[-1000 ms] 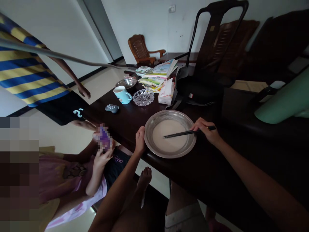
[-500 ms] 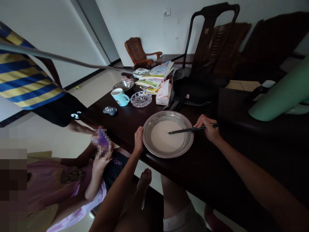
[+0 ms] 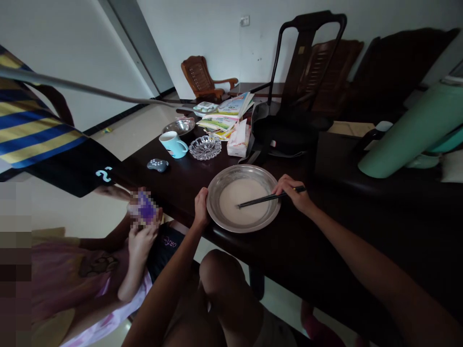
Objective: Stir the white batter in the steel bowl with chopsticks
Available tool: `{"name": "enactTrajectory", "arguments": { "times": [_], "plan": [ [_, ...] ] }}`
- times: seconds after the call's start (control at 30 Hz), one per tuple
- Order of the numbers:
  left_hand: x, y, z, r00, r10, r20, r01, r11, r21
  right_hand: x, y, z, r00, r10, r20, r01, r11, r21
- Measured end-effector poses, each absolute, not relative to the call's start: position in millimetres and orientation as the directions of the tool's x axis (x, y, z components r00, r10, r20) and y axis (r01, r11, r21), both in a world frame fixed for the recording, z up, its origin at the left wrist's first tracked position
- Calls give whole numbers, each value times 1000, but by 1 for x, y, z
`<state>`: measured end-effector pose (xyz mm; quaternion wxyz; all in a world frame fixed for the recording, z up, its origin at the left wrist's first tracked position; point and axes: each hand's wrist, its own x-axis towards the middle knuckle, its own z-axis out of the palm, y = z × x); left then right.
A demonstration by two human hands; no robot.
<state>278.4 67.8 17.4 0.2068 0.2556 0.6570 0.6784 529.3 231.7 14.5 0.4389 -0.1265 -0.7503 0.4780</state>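
Note:
A wide metal bowl (image 3: 216, 216) stands near the front edge of the dark table, with a pale, milky batter (image 3: 235, 193) in it. My left hand (image 3: 201, 206) grips the bowl's left rim. In my right hand (image 3: 292, 191), above the right rim, is a pair of dark chopsticks (image 3: 258, 200). They slant down to the left, and their tips dip into the batter left of its middle. The fingers of my right hand are closed round the upper part of the chopsticks.
Behind the bowl are a light blue mug (image 3: 174, 144), a glass dish (image 3: 205, 147), a grey game controller (image 3: 158, 165), a tissue pack (image 3: 238, 140) and several booklets (image 3: 227, 115). A green flask (image 3: 401, 135) lies slanted at right. Two people are at left, one seated close to my left arm.
The chopsticks' tips have moved left and a little down through the batter, my right hand following over the rim. My left hand stays on the bowl. The view has shifted slightly, and my knee has risen.

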Motion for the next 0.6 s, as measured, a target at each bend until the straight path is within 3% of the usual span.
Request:
{"name": "enactTrajectory", "arguments": {
  "times": [0.1, 0.23, 0.43, 0.6],
  "plan": [
    [277, 68, 17, -771, 630, 96, 86, -46, 995, 529, 233, 14, -496, 655, 570, -197, 555, -808],
    [271, 69, 11, -757, 643, 116, 108, -52, 993, 528, 233, 12, -279, 748, 602, -340, 510, -790],
    [259, 71, -6, -740, 663, 108, 56, -98, 994, 526, 226, 12, -495, 660, 565, -212, 538, -816],
    [259, 73, -5, -741, 665, 94, 37, -100, 994, 527, 231, 11, -208, 760, 616, -347, 531, -773]
  ]
}}
